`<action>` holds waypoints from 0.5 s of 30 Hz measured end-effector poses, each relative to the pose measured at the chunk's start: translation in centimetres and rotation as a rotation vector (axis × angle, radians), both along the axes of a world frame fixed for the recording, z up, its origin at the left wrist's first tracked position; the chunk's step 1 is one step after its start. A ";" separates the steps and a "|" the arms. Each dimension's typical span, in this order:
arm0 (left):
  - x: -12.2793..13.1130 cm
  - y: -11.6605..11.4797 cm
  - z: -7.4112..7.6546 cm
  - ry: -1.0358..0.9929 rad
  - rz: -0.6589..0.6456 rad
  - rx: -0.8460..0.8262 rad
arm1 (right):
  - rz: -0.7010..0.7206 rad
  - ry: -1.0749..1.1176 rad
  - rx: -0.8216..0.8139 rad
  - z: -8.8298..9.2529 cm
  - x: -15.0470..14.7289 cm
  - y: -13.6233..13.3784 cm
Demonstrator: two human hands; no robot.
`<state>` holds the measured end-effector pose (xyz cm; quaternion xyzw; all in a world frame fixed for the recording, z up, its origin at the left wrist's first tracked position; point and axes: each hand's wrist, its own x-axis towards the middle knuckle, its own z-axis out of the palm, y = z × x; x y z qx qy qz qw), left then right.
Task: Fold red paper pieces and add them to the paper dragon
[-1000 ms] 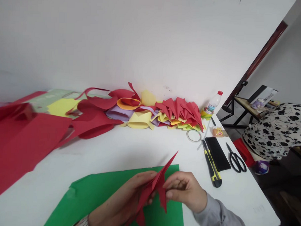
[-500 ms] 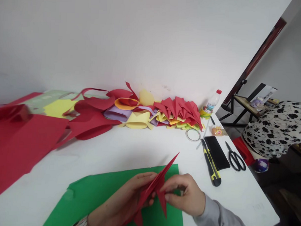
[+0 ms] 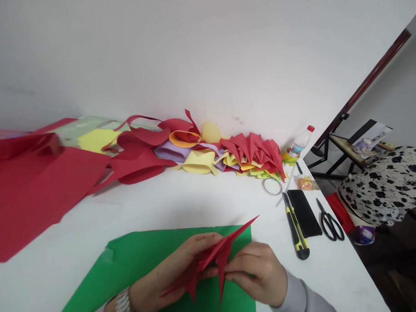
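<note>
A pointed red folded paper piece [image 3: 221, 252] is held above a green paper sheet [image 3: 139, 249]. My left hand [image 3: 177, 264], with a metal watch on the wrist, wraps round the folded piece from the left and below. The thumb and fingertips of my right hand [image 3: 258, 272] pinch one downward-pointing flap at its right side. One long tip rises to the upper right, and other points hang down. Part of the red paper is hidden by my left fingers.
Red paper sheets [image 3: 39, 195] lie at left. Folded coloured paper pieces [image 3: 252, 150] line the wall. A tape roll [image 3: 272, 186], yellow-black utility knife [image 3: 297, 232], black phone [image 3: 304, 214], scissors [image 3: 330, 224] and bottle [image 3: 301, 142] are at right. A person in floral cloth [image 3: 384, 185] is beyond the table.
The folded red paper has turned a little in my hands, its upper tip now leaning further right. My right fingers have closed nearer the hanging flap. The camera view has shifted slightly.
</note>
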<state>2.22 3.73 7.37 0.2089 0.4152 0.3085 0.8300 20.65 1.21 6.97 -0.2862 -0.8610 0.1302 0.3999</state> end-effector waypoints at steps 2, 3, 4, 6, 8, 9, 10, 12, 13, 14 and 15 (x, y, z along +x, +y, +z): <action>0.1 -0.1 0.2 -0.001 -0.002 0.036 | -0.010 -0.067 0.078 -0.2 0.0 0.0; 0.2 -0.2 0.2 -0.001 0.001 0.054 | -0.010 -0.099 0.118 -0.2 0.0 -0.1; 0.2 -0.2 0.2 0.000 0.005 0.063 | -0.006 -0.127 0.158 -0.3 0.0 -0.1; 0.2 -0.2 0.1 0.002 0.008 0.047 | 0.007 -0.160 0.225 -0.5 0.0 -0.2; 0.1 -0.1 0.1 0.010 0.023 0.006 | 0.023 -0.180 0.244 -0.6 0.1 -0.2; 0.0 0.0 0.1 0.016 0.036 -0.014 | 0.033 -0.185 0.233 -0.7 0.1 -0.2; -0.1 0.0 0.1 0.019 0.052 -0.027 | 0.040 -0.178 0.205 -0.6 0.2 -0.1; -0.3 0.2 0.2 0.008 0.080 -0.033 | 0.046 -0.113 0.100 -0.6 0.2 -0.1; -0.3 0.2 0.2 -0.005 0.085 -0.030 | 0.043 -0.051 0.019 -0.6 0.1 -0.1; -0.4 0.2 0.2 -0.023 0.089 -0.022 | 0.035 0.020 -0.077 -0.6 0.0 -0.1; -0.4 0.2 0.2 -0.039 0.095 -0.012 | 0.023 0.096 -0.175 -0.7 -0.1 -0.1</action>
